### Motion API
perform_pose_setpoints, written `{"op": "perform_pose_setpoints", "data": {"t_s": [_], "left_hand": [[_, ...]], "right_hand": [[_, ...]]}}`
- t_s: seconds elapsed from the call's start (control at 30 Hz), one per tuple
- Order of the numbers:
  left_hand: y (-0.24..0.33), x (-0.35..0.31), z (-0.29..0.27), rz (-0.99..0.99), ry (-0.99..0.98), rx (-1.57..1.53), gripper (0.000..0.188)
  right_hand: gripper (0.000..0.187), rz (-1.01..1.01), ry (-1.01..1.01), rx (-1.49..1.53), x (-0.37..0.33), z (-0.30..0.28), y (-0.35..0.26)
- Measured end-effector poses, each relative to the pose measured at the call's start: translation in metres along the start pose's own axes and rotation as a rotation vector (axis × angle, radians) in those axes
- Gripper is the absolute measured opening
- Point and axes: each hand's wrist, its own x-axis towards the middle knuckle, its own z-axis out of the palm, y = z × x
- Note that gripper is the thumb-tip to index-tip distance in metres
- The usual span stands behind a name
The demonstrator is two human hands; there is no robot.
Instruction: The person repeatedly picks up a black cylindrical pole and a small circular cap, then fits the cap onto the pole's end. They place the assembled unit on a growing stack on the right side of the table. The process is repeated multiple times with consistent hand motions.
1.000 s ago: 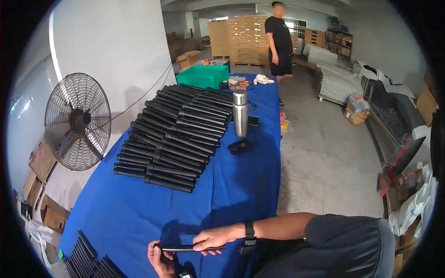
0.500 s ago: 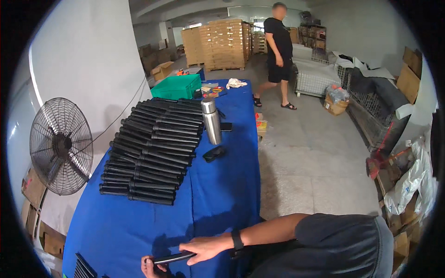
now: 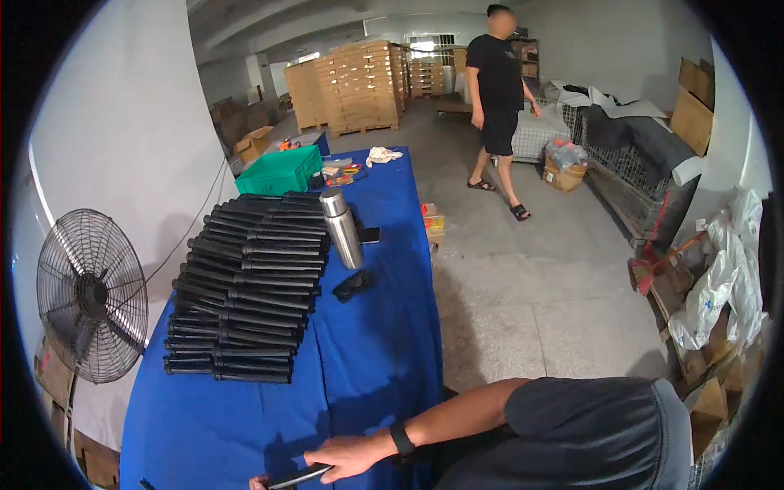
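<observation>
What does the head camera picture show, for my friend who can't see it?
At the bottom edge, a person's right hand and left hand touch a thin black rod over a long blue table. Farther up it lie stacked black tubes, a steel flask and a green crate; another person stands beyond.

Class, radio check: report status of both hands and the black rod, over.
Right hand gripping black rod at table edge. Left hand barely visible at the rod. Stacked rods beyond, apart.
</observation>
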Motion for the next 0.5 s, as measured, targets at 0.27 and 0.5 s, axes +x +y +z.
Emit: {"op": "perform_pose_setpoints", "data": {"t_s": [0.27,0.5], "left_hand": [[0.0,0.004,-0.012,-0.006,-0.023,0.087,0.03],[-0.01,0.008,-0.021,-0.024,0.021,0.107,0.033]], "right_hand": [[0.04,-0.09,0.091,-0.229,0.005,0.019,0.018],[0.038,0.264,-0.174,0.508,0.01,0.006,0.017]]}}
